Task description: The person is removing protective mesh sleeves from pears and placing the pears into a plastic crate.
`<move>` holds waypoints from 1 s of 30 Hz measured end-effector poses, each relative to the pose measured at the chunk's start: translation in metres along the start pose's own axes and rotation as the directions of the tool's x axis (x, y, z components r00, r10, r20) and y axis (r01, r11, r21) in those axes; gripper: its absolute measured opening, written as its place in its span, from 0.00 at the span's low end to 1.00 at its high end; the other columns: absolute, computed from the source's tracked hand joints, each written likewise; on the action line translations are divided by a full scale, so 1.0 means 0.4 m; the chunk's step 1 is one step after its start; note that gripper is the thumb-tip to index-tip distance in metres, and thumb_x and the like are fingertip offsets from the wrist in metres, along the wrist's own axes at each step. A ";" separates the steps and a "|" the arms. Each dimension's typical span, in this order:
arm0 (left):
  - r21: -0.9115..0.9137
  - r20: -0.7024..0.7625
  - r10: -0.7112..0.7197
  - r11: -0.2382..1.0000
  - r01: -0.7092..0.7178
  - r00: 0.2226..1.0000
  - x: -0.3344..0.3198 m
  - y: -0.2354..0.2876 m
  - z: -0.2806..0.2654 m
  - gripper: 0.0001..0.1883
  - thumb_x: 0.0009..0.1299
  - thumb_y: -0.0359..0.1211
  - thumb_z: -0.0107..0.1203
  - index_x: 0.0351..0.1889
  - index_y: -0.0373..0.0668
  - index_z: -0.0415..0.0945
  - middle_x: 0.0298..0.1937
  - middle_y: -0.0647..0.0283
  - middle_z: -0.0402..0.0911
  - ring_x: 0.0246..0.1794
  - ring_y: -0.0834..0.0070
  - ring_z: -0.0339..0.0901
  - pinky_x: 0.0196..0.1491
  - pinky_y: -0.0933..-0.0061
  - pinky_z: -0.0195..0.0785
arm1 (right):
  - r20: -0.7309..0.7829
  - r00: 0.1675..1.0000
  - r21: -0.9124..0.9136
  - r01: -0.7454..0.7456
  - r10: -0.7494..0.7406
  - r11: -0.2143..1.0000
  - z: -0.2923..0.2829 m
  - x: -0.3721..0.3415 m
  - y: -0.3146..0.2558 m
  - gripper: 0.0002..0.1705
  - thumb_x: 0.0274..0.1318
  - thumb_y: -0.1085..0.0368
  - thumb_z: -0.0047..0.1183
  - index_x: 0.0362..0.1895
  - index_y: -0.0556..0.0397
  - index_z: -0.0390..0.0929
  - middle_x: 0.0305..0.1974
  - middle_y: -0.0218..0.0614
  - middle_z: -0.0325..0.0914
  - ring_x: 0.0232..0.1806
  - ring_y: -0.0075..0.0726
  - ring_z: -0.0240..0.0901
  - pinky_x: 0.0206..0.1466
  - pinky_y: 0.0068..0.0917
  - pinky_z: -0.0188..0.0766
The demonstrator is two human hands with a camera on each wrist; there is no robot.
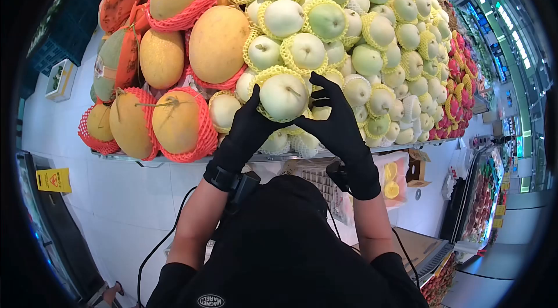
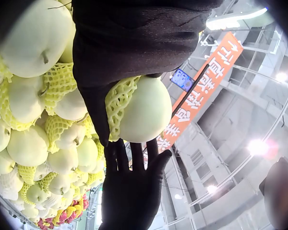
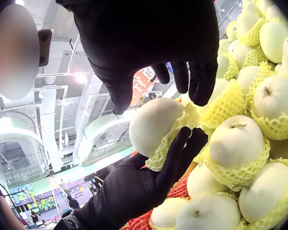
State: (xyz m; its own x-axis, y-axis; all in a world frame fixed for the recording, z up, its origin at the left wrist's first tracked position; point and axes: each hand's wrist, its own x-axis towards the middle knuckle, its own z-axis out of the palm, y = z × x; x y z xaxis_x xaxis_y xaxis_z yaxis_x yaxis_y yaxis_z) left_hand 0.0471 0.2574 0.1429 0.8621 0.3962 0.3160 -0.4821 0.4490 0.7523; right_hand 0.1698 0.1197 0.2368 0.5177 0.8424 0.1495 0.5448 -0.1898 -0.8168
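A pale green-white melon in a yellow foam net is in my black-gloved left hand, at the front of the melon pile. In the right wrist view the left fingers curl round the net side of this melon, and its bare end faces away from the pile. My gloved right hand is spread beside it, fingers and thumb apart. The left wrist view shows the right hand with loosely extended fingers just past the held melon.
Similar pale melons in nets are heaped behind and to the right. Larger orange-yellow melons in red nets lie left. Red dragon fruit sits far right. The display's metal front edge runs under my wrists. A yellow floor sign stands left.
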 end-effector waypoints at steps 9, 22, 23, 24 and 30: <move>-0.274 -0.144 -0.223 0.945 0.178 0.964 -0.006 0.002 0.016 0.29 0.79 0.47 0.39 0.66 0.32 0.56 0.62 0.48 0.67 0.61 0.58 0.70 0.59 0.56 0.73 | -0.010 1.000 -0.054 -0.002 0.001 0.999 0.011 0.006 -0.006 0.45 0.40 0.62 0.72 0.64 0.51 0.65 0.56 0.41 0.67 0.49 0.38 0.71 0.50 0.34 0.72; 0.482 -0.199 -0.116 0.853 0.200 0.973 -0.013 -0.029 0.024 0.26 0.68 0.24 0.55 0.64 0.35 0.63 0.62 0.54 0.70 0.60 0.64 0.72 0.59 0.65 0.69 | -0.166 0.986 0.000 -0.008 0.008 1.000 0.042 -0.049 -0.001 0.55 0.38 0.60 0.74 0.68 0.58 0.56 0.61 0.52 0.61 0.63 0.53 0.62 0.64 0.41 0.64; 0.909 0.018 0.073 0.413 -0.047 0.997 -0.015 -0.041 0.021 0.27 0.64 0.16 0.55 0.62 0.32 0.65 0.60 0.54 0.72 0.56 0.66 0.75 0.54 0.68 0.73 | -0.202 0.979 0.018 -0.002 0.005 1.000 0.047 -0.060 0.017 0.55 0.38 0.59 0.74 0.68 0.59 0.55 0.62 0.53 0.61 0.64 0.52 0.61 0.64 0.41 0.64; 0.884 -0.014 0.100 0.466 -0.034 0.995 -0.016 -0.058 0.038 0.24 0.65 0.18 0.55 0.60 0.32 0.67 0.58 0.51 0.73 0.54 0.62 0.75 0.54 0.67 0.71 | -0.203 0.979 0.087 -0.018 0.035 0.996 0.049 -0.066 0.039 0.54 0.38 0.60 0.74 0.68 0.59 0.55 0.62 0.53 0.62 0.64 0.52 0.62 0.65 0.41 0.63; 0.933 -0.079 -0.059 0.347 0.094 0.995 0.009 -0.115 0.091 0.21 0.66 0.23 0.55 0.58 0.32 0.69 0.54 0.47 0.76 0.51 0.56 0.77 0.52 0.64 0.71 | -0.248 0.946 0.068 -0.197 0.207 0.978 -0.054 -0.155 0.074 0.57 0.34 0.56 0.75 0.69 0.56 0.57 0.61 0.48 0.67 0.64 0.45 0.66 0.65 0.39 0.65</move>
State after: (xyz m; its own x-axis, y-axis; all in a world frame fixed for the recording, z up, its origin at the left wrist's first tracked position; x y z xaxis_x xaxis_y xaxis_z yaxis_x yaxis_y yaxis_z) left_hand 0.0782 0.2089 0.1305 0.8740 0.4308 0.2248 0.0596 -0.5542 0.8302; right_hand 0.1679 0.0508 0.2154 0.7664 0.6328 0.1103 0.3866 -0.3172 -0.8660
